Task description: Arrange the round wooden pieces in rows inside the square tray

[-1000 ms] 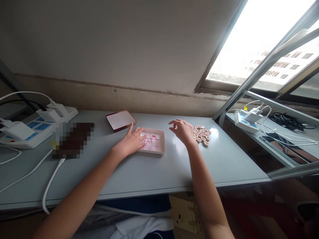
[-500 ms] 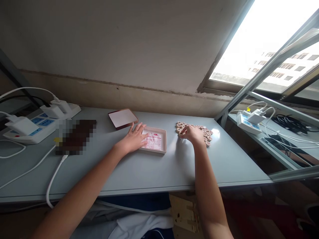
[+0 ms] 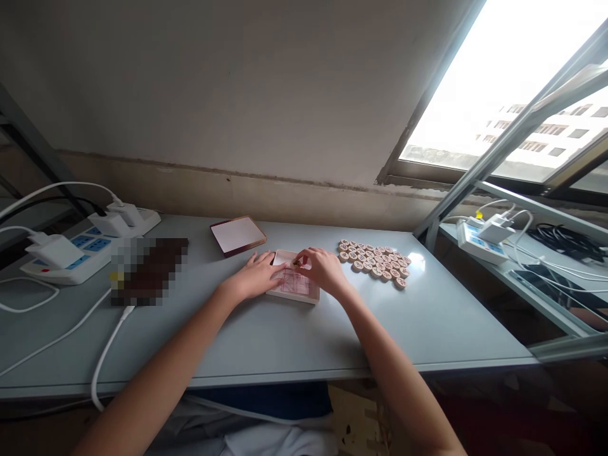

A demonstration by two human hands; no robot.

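My left hand [image 3: 253, 278] rests with spread fingers on the left side of a shallow white box [image 3: 310, 297]. A folded sheet printed with a red grid [image 3: 295, 283] lies inside that box. Over its back part, my right hand [image 3: 325, 271] pinches a small round Chinese chess piece [image 3: 297, 262], mostly covered by the fingers. Many more wooden Chinese chess pieces [image 3: 373, 258] lie flat in packed rows to the right, red and dark characters facing up. Behind my left hand, the box lid [image 3: 239, 234] lies with its pale inside upward.
A power strip [image 3: 95, 244] with chargers and white cables occupies the left of the grey table [image 3: 247, 345]. Near it lies a dark, pixelated object [image 3: 149, 272]. A metal frame post [image 3: 456, 183] stands at the right, beside another strip [image 3: 479, 240] on a neighbouring surface.
My right hand has moved left from the rows of pieces to above the box, carrying a Chinese chess piece. My left hand stays on the box's left side. The view has shifted slightly.
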